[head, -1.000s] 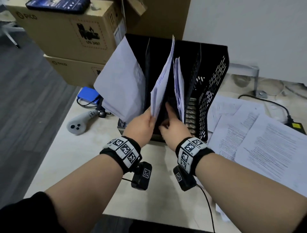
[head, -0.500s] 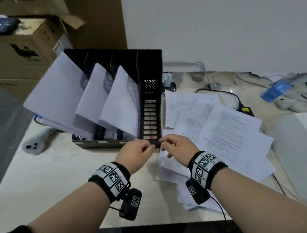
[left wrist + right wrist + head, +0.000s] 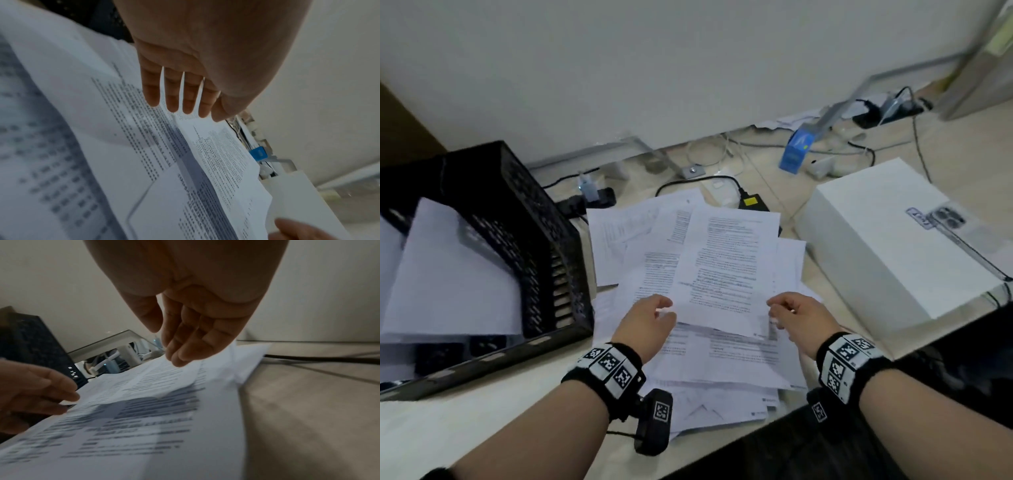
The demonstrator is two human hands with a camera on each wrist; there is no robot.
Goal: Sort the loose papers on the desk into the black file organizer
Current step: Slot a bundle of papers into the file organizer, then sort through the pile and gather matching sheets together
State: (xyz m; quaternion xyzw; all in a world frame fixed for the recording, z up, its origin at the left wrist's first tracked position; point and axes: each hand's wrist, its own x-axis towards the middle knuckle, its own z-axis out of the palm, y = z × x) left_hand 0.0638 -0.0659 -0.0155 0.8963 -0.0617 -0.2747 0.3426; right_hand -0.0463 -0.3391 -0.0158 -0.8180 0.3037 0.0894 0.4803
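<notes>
At the far left we see the black organizer (image 3: 530, 246) on the desk (image 3: 482, 411), with white sheets (image 3: 452, 274) leaning out of its slots. Just right of it lies the pile of loose papers (image 3: 647, 246), printed pages overlapping at odd angles. Our left hand (image 3: 645, 325) sits at the near left corner of the top sheet (image 3: 726, 270); the fingers (image 3: 172, 97) reach out nearly straight over the print, spread a little, and whether the thumb pinches the corner we cannot tell. Our right hand (image 3: 799, 318) is at the near right corner of the same sheet, its fingers (image 3: 185, 345) loosely bent with the tips at the paper's edge, thumb apart from them; it is not closed round anything that we can see. That corner looks slightly raised off the pile. Further right stands a white box (image 3: 893, 240), and behind it, near the wall, a small blue box (image 3: 796, 152) among cables.
</notes>
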